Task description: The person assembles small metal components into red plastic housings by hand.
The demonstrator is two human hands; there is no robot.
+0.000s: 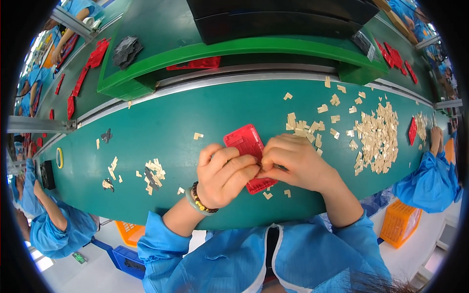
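While both hands crowd its middle, we find the red casing (pixel 245 140) at the near side of the green worktop (pixel 171 122), in front of the wearer's chest, its long axis slanting from far left to near right. Whether it rests flat or is slightly lifted, we cannot tell.

Handling, our judgement: light, stiff moulded plastic, its outer faces perhaps a little slick. The ribs and small features inside look the likeliest parts to snap. We would hold it by the long side walls, off the inner detail.

Pose: left hand (pixel 224 173) comes in from lower left, back of the hand up, fingers bent across the casing's left side. Right hand (pixel 293 161) enters from the right, wrist bent inward, thumb and forefinger drawn nearly together. Both sets of fingertips meet over the casing. They hide what lies between them, so we cannot tell whether either has a small part, or how firmly the left grips.

Right of the hands, we note a loose pile of pale pieces (pixel 378 139), well apart from the right wrist.
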